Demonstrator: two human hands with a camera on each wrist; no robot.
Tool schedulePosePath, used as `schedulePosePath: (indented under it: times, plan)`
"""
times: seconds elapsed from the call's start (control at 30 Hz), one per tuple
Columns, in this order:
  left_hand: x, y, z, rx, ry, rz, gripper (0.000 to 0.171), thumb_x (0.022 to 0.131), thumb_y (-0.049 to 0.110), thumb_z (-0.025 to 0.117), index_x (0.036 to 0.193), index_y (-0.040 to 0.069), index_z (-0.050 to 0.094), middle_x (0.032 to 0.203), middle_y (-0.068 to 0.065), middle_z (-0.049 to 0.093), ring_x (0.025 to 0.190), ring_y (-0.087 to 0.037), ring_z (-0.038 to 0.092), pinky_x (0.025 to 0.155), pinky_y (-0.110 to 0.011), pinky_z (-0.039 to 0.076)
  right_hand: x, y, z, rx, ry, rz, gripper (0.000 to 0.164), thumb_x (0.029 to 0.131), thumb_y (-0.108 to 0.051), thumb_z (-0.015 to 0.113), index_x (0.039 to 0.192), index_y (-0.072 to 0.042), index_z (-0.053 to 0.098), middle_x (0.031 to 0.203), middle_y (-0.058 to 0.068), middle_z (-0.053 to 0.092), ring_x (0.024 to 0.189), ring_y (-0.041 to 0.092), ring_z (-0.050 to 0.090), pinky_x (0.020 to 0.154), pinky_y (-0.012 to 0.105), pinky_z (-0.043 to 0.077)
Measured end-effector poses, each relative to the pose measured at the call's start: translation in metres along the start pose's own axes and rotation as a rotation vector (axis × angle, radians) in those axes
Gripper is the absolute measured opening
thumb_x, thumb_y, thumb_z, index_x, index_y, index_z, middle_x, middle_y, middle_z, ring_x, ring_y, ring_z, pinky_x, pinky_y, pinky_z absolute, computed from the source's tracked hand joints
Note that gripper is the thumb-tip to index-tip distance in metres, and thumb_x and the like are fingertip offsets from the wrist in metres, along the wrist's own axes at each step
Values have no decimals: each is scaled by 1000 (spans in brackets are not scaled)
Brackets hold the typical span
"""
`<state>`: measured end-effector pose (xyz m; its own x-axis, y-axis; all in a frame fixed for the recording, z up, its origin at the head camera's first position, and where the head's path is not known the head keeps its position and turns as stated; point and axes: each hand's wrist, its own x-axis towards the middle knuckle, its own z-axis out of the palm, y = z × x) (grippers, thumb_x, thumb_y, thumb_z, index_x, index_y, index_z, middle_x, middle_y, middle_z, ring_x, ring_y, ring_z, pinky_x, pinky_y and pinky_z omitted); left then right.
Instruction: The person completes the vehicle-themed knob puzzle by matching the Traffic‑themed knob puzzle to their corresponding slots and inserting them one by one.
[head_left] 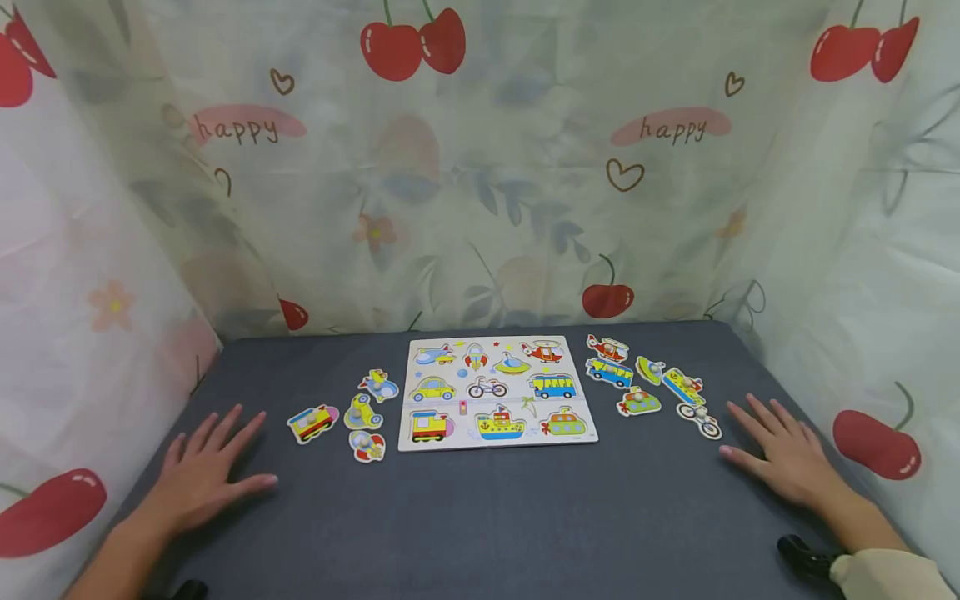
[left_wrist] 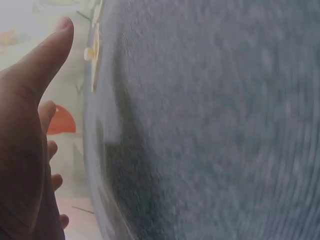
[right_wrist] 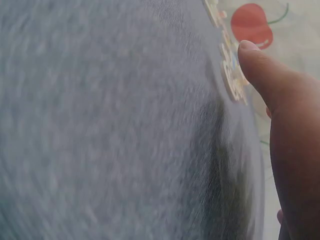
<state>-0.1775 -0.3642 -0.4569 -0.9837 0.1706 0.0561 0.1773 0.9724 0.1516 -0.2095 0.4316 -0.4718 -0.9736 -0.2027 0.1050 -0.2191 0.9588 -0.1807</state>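
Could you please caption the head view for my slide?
Two spread hands flank a puzzle board and loose vehicle pieces.

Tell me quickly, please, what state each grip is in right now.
Left grip: open, holding nothing, nearest the train piece.
Right grip: open, holding nothing, nearest the bicycle piece.

cherry-print curtain (head_left: 495, 208) behind dark tabletop (head_left: 495, 525)

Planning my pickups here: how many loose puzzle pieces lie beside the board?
10. Left of the board: train, plane, car, rocket. Right of it: helicopter, bus, flying saucer, submarine, ship, bicycle. None looks hidden.
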Motion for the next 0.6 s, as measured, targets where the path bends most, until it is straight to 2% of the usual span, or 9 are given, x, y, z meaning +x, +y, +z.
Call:
schedulePosePath:
  times: [0.23,0.47,0.6]
  plan:
    - [5,13,1,-20,22,20,98,79,74,58,154,20,27,154,-25,21,133,-54,20,95,-76,17,5,-11,-3,37,6,-6,80,92,-55,58,151,-9,31,151,29,24,136,53,15,92,77,17]
    - [7,28,-3,-207,105,48,91,81,58,70,152,15,33,151,-25,28,130,-52,28,93,-74,24,13,-30,-7,88,63,-31,73,92,-48,62,147,-6,38,146,30,32,132,54,23,89,77,22]
    - [10,41,-7,-307,112,54,84,84,49,72,149,11,37,149,-27,32,130,-52,30,95,-72,25,17,-42,-7,127,110,-43,70,92,-43,64,144,-2,41,144,31,35,129,54,27,91,76,22]
